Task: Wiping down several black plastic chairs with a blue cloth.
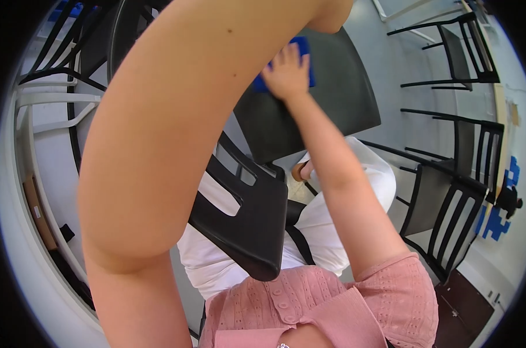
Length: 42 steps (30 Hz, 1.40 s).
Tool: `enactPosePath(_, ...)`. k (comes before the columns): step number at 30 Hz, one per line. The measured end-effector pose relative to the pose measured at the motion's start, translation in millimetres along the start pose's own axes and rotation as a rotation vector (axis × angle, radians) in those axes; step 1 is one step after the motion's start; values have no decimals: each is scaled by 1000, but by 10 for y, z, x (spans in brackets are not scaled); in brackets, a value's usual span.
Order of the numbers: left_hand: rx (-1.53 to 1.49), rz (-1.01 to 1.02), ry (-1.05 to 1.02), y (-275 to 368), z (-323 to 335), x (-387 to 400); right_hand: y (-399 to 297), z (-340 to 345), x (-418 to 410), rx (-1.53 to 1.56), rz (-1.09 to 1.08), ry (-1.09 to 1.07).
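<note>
My right hand point(287, 74) lies flat, fingers spread, on a blue cloth point(305, 48). Under the cloth is the dark seat point(345, 87) of a black chair. This chair's slotted backrest point(256, 226) stands between my arms, close to my body. Across the left half of the view runs my raised left arm point(158, 130), very near the camera, hiding part of the cloth and chair. Only what looks like the base of my left hand point(334, 15) shows at the top edge; its fingers are out of view.
Several black slat-back chairs stand at right, among them a near one point(432, 209). Another black chair point(62, 48) is at upper left, beside a white metal frame point(58, 99). A cardboard box point(38, 213) lies at far left. My white-trousered leg point(371, 161) is beside the seat.
</note>
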<state>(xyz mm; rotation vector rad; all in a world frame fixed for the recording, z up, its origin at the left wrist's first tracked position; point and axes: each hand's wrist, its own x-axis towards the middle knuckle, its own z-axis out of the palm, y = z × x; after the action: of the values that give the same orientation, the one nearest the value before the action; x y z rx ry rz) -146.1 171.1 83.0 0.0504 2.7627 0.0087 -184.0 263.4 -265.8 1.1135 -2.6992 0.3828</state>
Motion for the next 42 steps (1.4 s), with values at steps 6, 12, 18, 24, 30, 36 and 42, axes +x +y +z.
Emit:
enactPosePath(6,7,30,-33,-58,-6,30,-523,-523,-793,253,-351,-154)
enactPosePath(12,-1,85,33,-118,-49,-50,208,-973,-1395,155,-281,-255)
enactPosePath(18,-45,52,-2,-244,-27,-188,1125,-821,-1162,-178,106,-133)
enactPosePath(24,-80,-30,-27,-273,-54,-161,1332,-366,-153,-227,462,-13)
enactPosePath(30,-116,-112,-59,-306,-83,-128,872,-42,685,-146,357,100)
enactPosePath(36,-165,-165,-54,-144,-232,-168,-558,-121,224,563,-304,50)
enactPosePath(42,-208,-192,-56,41,-331,-294,-368,-464,-381,352,-540,-135)
